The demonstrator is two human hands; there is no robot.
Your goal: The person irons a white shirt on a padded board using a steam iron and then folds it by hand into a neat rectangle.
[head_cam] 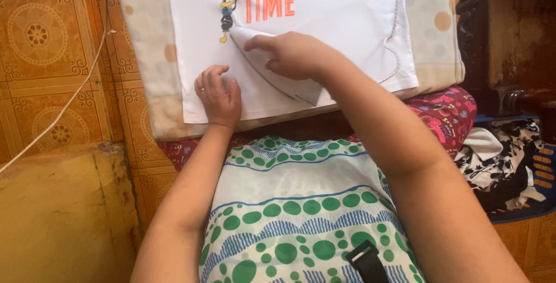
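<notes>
A white T-shirt (pixel 341 22) with orange lettering and a small cartoon bird print lies flat on a cream, dotted cushion (pixel 431 34). My right hand (pixel 289 56) pinches a folded-over corner of the shirt's fabric, pulled toward the print. My left hand (pixel 219 95) rests flat on the shirt's lower left part with fingers curled, pressing it down. A white cord (pixel 397 25) runs along the shirt's right side.
A green-dotted white cloth (pixel 289 202) covers my lap. Patterned orange floor tiles (pixel 40 51) lie at the left with a thin white cable (pixel 69 97) across them. A pile of black-and-white clothes (pixel 509 155) sits at the right beside dark wooden furniture (pixel 509 28).
</notes>
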